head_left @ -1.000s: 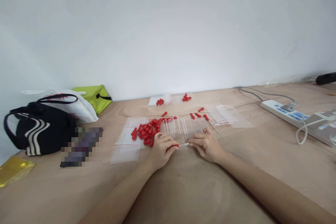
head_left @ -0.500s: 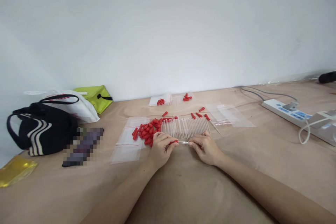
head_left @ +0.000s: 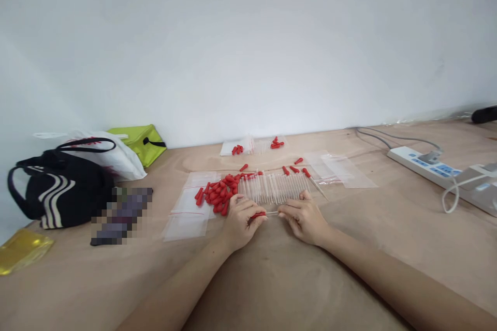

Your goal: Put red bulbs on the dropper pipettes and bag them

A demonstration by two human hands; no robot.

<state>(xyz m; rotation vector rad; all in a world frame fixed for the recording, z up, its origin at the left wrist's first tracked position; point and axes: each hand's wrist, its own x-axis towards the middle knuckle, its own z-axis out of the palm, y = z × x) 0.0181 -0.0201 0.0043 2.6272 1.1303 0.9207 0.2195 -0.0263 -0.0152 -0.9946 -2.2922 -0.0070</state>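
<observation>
Left hand [head_left: 241, 221], knuckles up, fingers clamped on a red, bulb-shaped, rubbery cap [head_left: 259, 214]; right hand [head_left: 305, 218], opposite, fingers pinching a slender, straight, clear, glassy tube [head_left: 272, 213] in line with it.

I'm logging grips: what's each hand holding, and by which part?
Left hand: red bulb, by its sides. Right hand: clear tube, near its right end.

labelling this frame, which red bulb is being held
The red bulb pinched in the left hand, in line with the thin tube the right hand holds; the other visible bulbs lie unheld.
</observation>
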